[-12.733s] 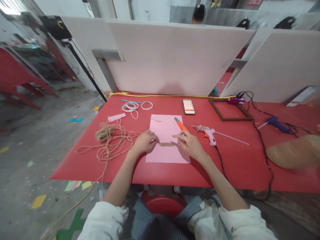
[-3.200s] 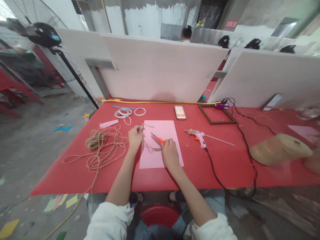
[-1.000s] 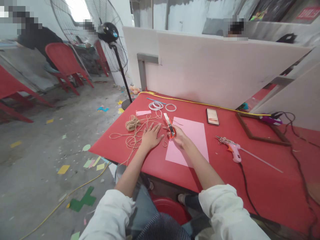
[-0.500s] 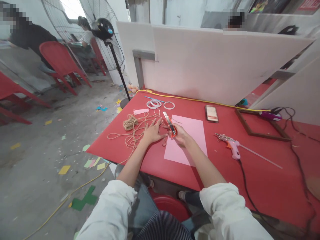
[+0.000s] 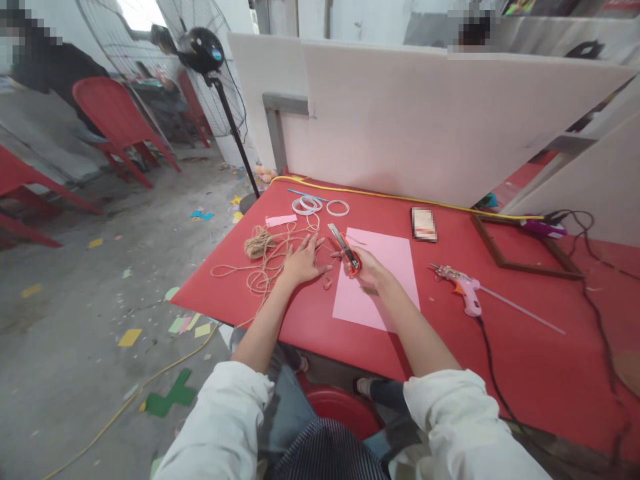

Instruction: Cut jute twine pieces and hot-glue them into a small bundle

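Note:
My left hand (image 5: 302, 261) lies flat with fingers spread on the red table (image 5: 310, 320), pressing on loose loops of jute twine (image 5: 265, 257). My right hand (image 5: 367, 269) is closed around an orange utility knife (image 5: 345, 249) whose blade end points up and to the left. The knife is held over the left edge of a pink paper sheet (image 5: 380, 277). A small strand of twine curls on the table between my two hands.
White tape rings (image 5: 320, 205) and a pink strip (image 5: 281, 219) lie beyond the twine. A phone (image 5: 424, 224), a wooden frame (image 5: 520, 247) and a pink glue gun (image 5: 465, 293) with its black cord sit to the right. White partition boards stand behind; a fan (image 5: 203, 50) stands left.
Over the last second my right hand with the knife shifted slightly right toward the pink sheet. My left hand stays flat on the twine. Earlier both hands worked twine over the paper.

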Demonstrator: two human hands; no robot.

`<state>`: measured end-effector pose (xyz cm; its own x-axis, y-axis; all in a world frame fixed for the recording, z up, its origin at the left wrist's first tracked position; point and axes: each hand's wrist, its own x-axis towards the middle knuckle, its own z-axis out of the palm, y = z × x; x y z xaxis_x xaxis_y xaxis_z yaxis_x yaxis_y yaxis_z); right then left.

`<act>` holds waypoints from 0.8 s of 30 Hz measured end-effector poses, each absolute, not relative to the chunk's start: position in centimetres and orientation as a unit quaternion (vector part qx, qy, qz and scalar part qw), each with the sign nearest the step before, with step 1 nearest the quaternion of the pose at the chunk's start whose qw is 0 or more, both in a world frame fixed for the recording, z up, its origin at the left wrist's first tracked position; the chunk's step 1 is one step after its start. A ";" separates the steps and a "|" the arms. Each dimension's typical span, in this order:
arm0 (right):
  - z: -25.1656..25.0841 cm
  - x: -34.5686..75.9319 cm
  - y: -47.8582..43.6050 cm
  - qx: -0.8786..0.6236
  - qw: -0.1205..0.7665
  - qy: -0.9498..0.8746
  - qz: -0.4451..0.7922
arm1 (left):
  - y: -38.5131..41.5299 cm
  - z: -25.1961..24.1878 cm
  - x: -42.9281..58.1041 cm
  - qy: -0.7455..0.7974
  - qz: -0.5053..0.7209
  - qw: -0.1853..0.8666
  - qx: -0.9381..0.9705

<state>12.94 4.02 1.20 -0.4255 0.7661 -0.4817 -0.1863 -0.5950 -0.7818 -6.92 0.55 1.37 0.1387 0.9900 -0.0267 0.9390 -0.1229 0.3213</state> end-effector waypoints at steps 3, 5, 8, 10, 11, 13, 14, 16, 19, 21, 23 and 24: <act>1.3 13.1 3.9 -0.454 0.303 -0.345 0.764 | 0.3 1.5 -7.8 0.658 0.089 0.129 0.736; 1.3 13.0 3.8 -0.466 0.306 -0.358 0.749 | 0.0 1.6 -8.5 0.661 0.085 0.126 0.735; 1.6 12.6 3.6 -0.481 0.315 -0.372 0.729 | -0.4 1.6 -9.2 0.664 0.083 0.121 0.733; 1.8 12.2 3.5 -0.494 0.325 -0.382 0.711 | -0.6 1.6 -9.4 0.665 0.083 0.121 0.732; 2.0 12.0 3.3 -0.501 0.331 -0.387 0.700 | -0.6 1.5 -9.5 0.665 0.085 0.120 0.732; 2.4 11.8 2.9 -0.514 0.345 -0.396 0.679 | -0.7 1.4 -9.5 0.664 0.090 0.122 0.732; 2.6 11.8 2.7 -0.519 0.353 -0.401 0.667 | -0.7 1.4 -9.5 0.664 0.093 0.122 0.732; 3.0 12.0 2.2 -0.519 0.377 -0.415 0.645 | -0.7 1.2 -9.5 0.665 0.100 0.122 0.730; 3.5 12.4 1.9 -0.475 0.422 -0.392 0.665 | -0.7 1.0 -9.5 0.664 0.114 0.118 0.730; 3.8 12.9 1.9 -0.442 0.438 -0.355 0.698 | -0.8 0.8 -9.4 0.657 0.131 0.115 0.734; 4.1 13.5 1.8 -0.389 0.438 -0.307 0.750 | -0.9 0.7 -9.1 0.643 0.153 0.108 0.743; 4.2 14.0 1.6 -0.348 0.432 -0.280 0.784 | -0.9 0.6 -8.9 0.634 0.166 0.101 0.749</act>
